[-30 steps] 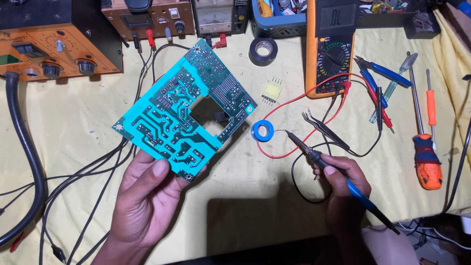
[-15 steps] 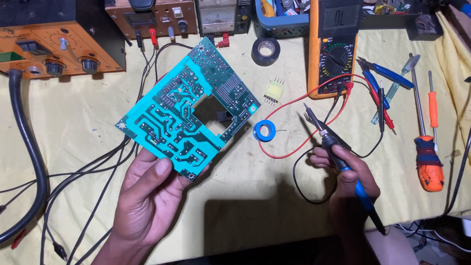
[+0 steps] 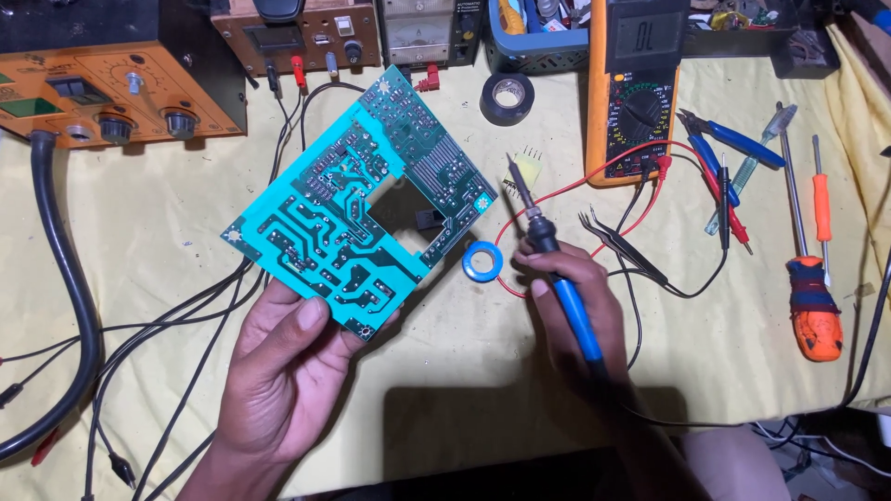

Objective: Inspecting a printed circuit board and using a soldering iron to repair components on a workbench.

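My left hand holds a teal circuit board by its lower corner, solder side up, tilted above the yellow table cover. The board has a square cut-out in its middle. My right hand grips a soldering iron with a blue handle like a pen. Its tip points up and left, close to a small yellow part with pins. A blue ring lies on the cloth between the board and my right hand.
An orange multimeter with red and black leads stands behind my right hand, tweezers beside it. Blue pliers and screwdrivers lie at right. A black tape roll, bench power supplies and cables fill the back and left.
My right hand has shifted left and swung the soldering iron's tip up, from beside the blue ring toward the small yellow part. The board has barely moved.
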